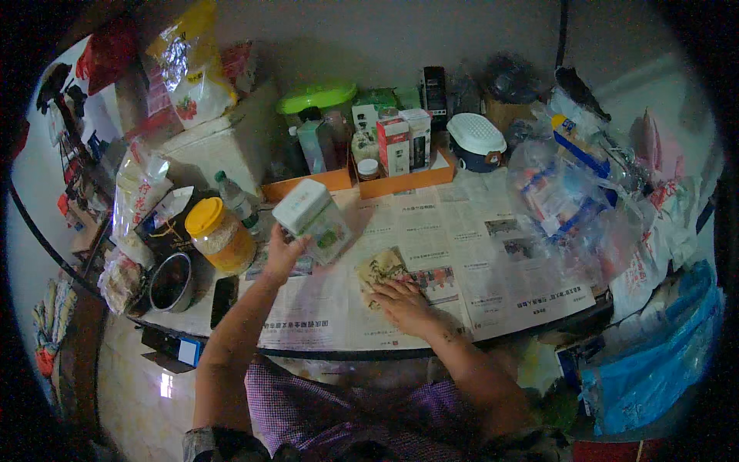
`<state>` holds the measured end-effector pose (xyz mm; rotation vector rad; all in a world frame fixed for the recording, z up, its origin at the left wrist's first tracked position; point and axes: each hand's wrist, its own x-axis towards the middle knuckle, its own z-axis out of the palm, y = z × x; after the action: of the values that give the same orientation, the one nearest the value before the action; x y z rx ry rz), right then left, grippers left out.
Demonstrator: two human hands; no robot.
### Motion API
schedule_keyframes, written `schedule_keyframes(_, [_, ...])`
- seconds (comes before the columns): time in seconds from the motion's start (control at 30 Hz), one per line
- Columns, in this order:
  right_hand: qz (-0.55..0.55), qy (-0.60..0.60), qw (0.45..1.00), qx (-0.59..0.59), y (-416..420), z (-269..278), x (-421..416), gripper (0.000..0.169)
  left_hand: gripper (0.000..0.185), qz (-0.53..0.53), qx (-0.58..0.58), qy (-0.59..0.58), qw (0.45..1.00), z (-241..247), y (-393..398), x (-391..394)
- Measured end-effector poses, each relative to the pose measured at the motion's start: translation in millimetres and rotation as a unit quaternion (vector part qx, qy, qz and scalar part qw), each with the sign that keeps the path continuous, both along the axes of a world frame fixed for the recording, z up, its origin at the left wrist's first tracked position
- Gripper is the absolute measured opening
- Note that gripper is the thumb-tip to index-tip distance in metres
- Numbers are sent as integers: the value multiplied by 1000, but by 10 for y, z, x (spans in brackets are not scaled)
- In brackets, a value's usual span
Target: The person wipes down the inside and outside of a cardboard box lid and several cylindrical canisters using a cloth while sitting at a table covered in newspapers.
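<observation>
My left hand (285,252) grips a boxy container (328,230) by its near left side. The container has a white lid and a pale body with a green picture, and it is tilted over the table. Whether its base touches the newspaper, I cannot tell. Flat under my right hand (401,301) lies a yellowish patterned cloth (378,267), its far part showing past the fingers. Sheets of newspaper (496,306) spread beneath both. Left of my left hand stand a jar with a yellow lid (222,239) and a black phone (224,301).
A metal pot (172,283) and a plastic bottle (238,199) stand at the left. Along the back, orange trays (407,182) hold boxes and bottles, beside a white-lidded container (477,141). Clear plastic bags (563,196) crowd the right. A blue bag (646,358) hangs below the table's edge.
</observation>
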<state>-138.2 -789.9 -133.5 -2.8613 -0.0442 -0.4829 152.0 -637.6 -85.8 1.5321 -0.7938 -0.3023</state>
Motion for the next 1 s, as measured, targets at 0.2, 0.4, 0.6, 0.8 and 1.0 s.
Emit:
schedule_keyframes(0.2, [-29,52,991,121,-42,47,-46,37,73,-76,-3,58,995,316,152,-879])
schedule_keyframes(0.4, [-36,-137,944,298,91,268,-320,37,71,-72,-41,120,989,340,311,-1121])
schedule_keyframes(0.6, [-170,-348,861,328,-237,585,-781,36,72,-92,-50,112,988,511,315,-1386])
schedule_keyframes(0.8, [-317,-467,783,263,-617,508,-995,37,74,-135,-62,85,985,411,198,-1635])
schedule_keyframes(1.0, [-429,-419,800,18,-895,359,-1087,33,76,-168,-62,87,980,358,108,-1946])
